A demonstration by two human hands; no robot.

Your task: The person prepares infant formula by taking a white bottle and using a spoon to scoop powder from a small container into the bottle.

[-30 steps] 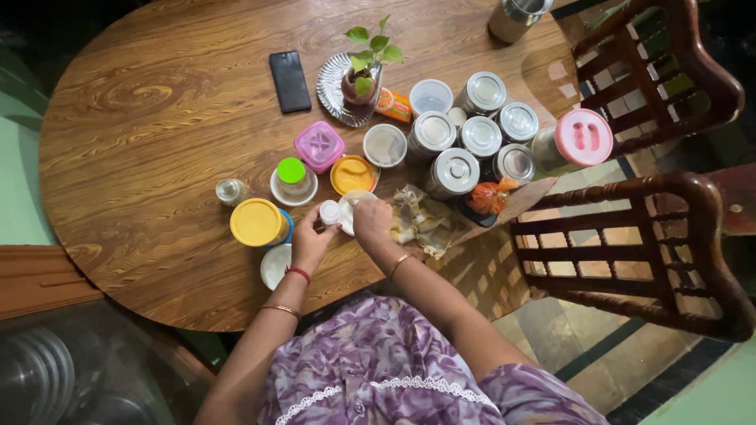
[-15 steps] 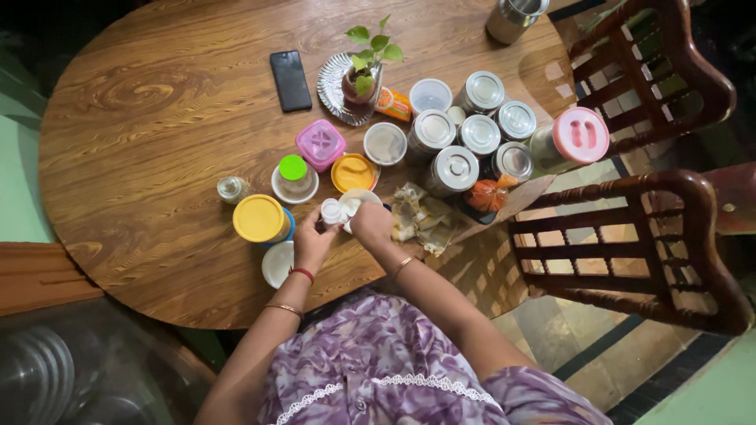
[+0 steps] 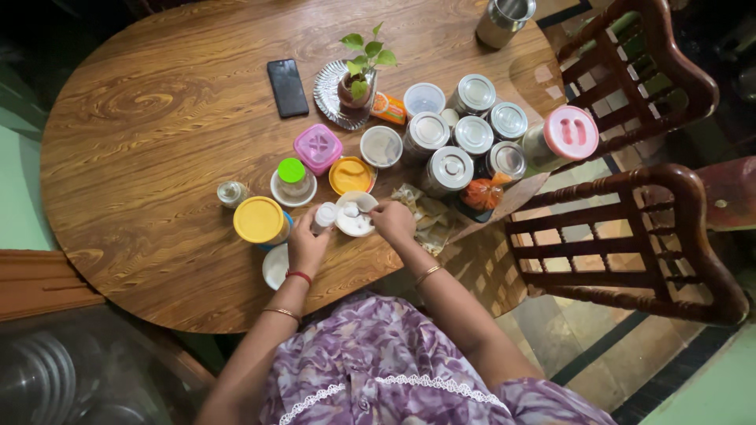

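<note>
Left hand (image 3: 305,242) grips small white plastic bottle (image 3: 324,216), just left of the white round bowl (image 3: 354,216); right hand (image 3: 393,220) pinches a small spoon (image 3: 356,209) over that bowl, on round wooden table (image 3: 157,142).

Table's (image 3: 142,149) left open (tins (image 3: 449,169) seemingly crowd right).

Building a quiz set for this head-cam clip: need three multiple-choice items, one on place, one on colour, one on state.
1. Where does the black phone lie?
A. on the chair
B. on the wooden table, left of the potted plant
C. in the white bowl

2. What colour is the lid of the square container?
A. pink
B. blue
C. black

3. What does the left hand hold?
A. the phone
B. nothing
C. a small white bottle

Key: 1 B, it lies flat on the tabletop beside the plant's tray. 2 A, the lid is pink. 3 C, fingers wrap the bottle.
</note>
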